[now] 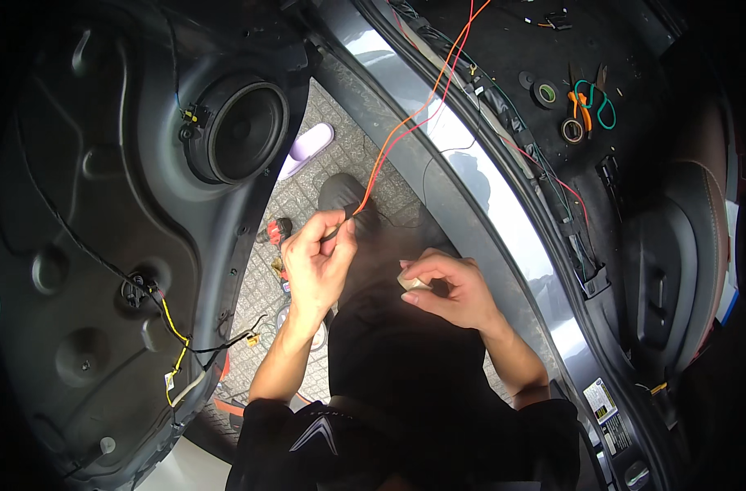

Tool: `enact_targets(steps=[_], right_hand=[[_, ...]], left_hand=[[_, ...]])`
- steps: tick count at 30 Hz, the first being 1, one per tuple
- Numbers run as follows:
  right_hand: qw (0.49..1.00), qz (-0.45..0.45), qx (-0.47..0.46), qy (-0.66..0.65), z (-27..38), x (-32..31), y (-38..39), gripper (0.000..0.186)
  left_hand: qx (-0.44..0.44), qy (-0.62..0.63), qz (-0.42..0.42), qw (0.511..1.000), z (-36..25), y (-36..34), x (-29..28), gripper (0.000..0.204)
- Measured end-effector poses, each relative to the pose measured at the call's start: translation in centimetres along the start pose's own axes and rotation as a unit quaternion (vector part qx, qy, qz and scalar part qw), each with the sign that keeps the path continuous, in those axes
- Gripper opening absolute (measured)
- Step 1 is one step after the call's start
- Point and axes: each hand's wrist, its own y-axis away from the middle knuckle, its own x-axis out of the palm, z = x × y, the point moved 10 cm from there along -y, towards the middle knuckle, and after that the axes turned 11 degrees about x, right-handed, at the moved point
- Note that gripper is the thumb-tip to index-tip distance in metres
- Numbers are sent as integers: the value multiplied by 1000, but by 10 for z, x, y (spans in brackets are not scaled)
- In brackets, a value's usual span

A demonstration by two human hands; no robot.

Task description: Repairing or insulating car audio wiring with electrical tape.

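My left hand [317, 262] is closed in a pinch on the dark end of a pair of wires. From my fingertips the orange and red wires [380, 162] run up and to the right, out at the top edge. My right hand [459, 290] is curled around a small pale, blocky object [411, 281]; its kind cannot be made out, since the fingers cover most of it. The two hands are apart, above my dark-clothed lap.
On the left stands a bare car door panel [103, 237] with a round speaker [246, 131] and a yellow-black wire harness [180, 344]. A silver door sill [479, 176] curves along the right. Beyond it lie scissors [606, 110], orange-handled pliers [580, 110] and tape rolls [545, 94].
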Motion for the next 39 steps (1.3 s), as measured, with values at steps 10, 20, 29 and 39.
enact_targets(steps=[10,20,29,39], right_hand=[[851,-299,-310,299,89,-8,-35,35],[919,57,-243,305,101,19,-99,14],[858,185,-193,440,105,34,-107,15],[911,263,-109,300,95,39,-101,17]], left_hand=[[-64,112,21,991,5,3,0,10],[148,-53,52,986,-35,-16,-34,9],[203,-44,24,978,-35,-8,-26,20],[312,-75,90,943,-49,2,-25,19]])
